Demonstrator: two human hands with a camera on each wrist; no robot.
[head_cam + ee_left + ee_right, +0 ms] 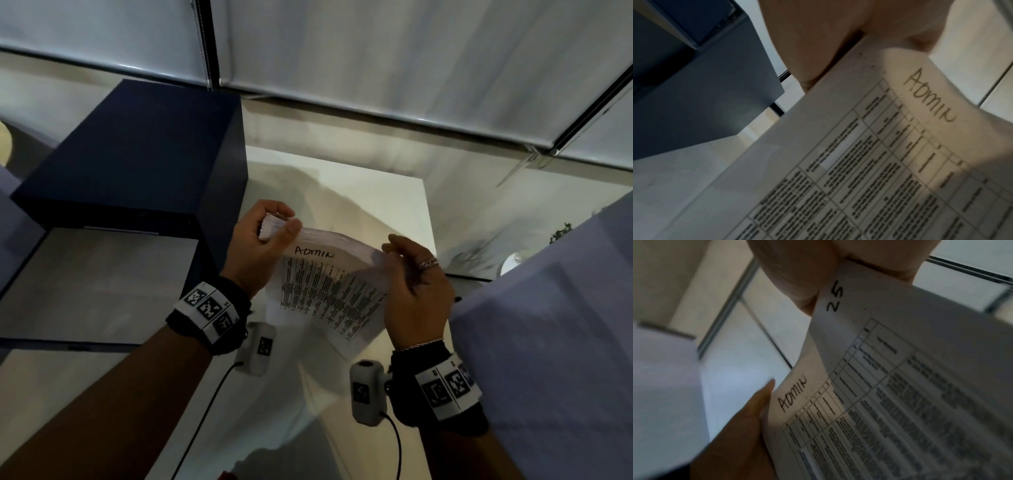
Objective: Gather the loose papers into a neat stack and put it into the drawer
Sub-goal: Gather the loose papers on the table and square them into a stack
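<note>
A stack of printed papers (329, 287), its top sheet marked "ADMIN" by hand, is held up over the white table (376, 192) and bows between my hands. My left hand (281, 219) grips its upper left corner, thumb on top. My right hand (394, 251) pinches the right edge. The left wrist view has the top sheet (859, 162) under my left hand (838, 40). In the right wrist view my right hand (838, 264) pinches a sheet (900, 386) marked "25". To the left, the dark blue cabinet (137, 154) has its drawer (96, 281) pulled open, showing a pale grey floor.
Window blinds (376, 51) run along the far side behind the table. A pale lilac surface (548, 342) rises close on my right. A small plant (561, 229) and a round white object (513, 263) sit beyond it. The cabinet's side (705, 97) stands just left of the papers.
</note>
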